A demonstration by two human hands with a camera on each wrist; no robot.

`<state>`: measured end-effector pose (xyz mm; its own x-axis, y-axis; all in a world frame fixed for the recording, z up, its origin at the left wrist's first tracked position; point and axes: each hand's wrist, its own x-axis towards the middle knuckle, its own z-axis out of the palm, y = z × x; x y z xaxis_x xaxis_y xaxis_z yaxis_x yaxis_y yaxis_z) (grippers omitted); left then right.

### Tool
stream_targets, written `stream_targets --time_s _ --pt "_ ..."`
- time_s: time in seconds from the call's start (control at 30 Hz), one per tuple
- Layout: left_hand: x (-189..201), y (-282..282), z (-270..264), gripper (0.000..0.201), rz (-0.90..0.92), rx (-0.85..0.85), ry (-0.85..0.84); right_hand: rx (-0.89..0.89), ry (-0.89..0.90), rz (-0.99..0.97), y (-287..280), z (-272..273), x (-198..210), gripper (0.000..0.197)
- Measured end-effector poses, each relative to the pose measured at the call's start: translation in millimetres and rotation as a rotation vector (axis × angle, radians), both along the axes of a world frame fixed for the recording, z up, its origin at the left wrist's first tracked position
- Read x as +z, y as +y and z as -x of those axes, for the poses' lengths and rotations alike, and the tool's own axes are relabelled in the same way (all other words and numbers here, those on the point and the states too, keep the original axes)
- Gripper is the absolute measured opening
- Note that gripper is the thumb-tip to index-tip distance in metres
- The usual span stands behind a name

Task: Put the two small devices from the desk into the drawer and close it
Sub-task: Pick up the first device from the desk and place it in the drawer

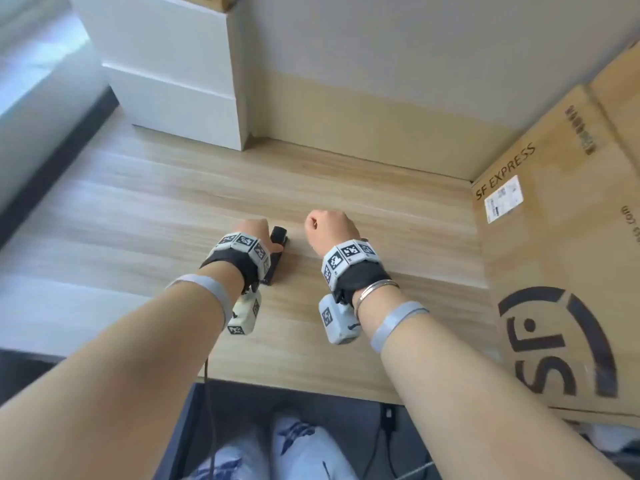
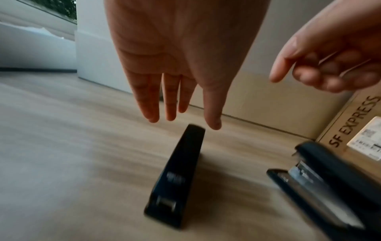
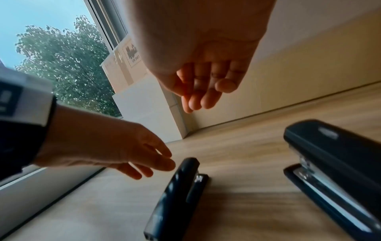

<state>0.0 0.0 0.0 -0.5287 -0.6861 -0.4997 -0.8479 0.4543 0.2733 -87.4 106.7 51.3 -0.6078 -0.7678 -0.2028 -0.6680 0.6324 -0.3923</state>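
Note:
Two black staplers lie on the wooden desk (image 1: 138,209). The slimmer stapler (image 2: 177,179) lies just below my left hand (image 2: 183,107), whose fingers are straight and hover over its far end without touching. In the head view only part of this stapler (image 1: 278,237) shows beside my left hand (image 1: 256,230). The larger stapler (image 3: 340,171) lies to the right, under my right hand (image 3: 206,97), which hangs loosely curled above it and holds nothing. In the head view my right hand (image 1: 325,226) hides that stapler. No drawer is clearly in view.
A tall SF EXPRESS cardboard box (image 1: 561,237) stands on the desk's right side. A white box (image 1: 173,81) sits at the back left by the window. The wall runs along the desk's back. Below the front edge are my knees (image 1: 298,448) and cables.

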Motion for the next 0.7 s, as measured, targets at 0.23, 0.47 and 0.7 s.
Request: stream_targets --time_s 0.23,0.47,0.7 --pt "-44 12 -4 0.049 -0.075 0.068 -0.09 0.008 -0.055 -0.082 2 2 -31 0.03" --pt "-56 10 0 0.024 -0.031 0.077 -0.053 0.002 -0.087 -0.153 3 0 -49 0.027" --pt "-52 -2 -35 0.027 -0.012 0.033 -0.031 0.001 -0.083 -0.175 -2 -20 -57 0.031"
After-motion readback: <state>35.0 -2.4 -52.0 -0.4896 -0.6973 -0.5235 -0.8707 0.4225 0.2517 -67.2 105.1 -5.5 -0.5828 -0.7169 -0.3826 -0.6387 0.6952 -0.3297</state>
